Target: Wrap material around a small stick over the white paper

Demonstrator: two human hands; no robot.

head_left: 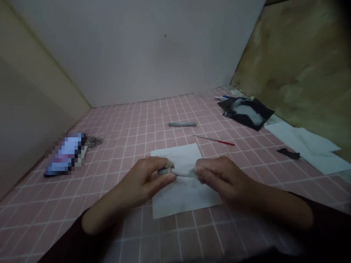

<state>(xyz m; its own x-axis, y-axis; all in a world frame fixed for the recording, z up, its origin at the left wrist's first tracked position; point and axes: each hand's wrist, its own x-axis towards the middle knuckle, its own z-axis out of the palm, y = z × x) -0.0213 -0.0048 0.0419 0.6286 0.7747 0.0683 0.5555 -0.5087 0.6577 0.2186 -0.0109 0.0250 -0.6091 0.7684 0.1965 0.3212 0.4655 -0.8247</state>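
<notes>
1. Our left hand point(139, 180) and right hand point(225, 179) are together, both clamped on a white-wrapped grey stick point(177, 170).
2. It is held over a white sheet point(186, 197), inside its edges.
3. Past the sheet's far edge, open pink tiles point(131, 146) reach a grey bar point(182, 124) and a thin red rod point(216, 141).

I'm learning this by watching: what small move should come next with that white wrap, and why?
Probably pull the white wrap snugger around the grey stick with the right hand. The left hand pinches the stick's end, while the wrap looks loosely bunched between the two hands, above the white sheet.
</notes>
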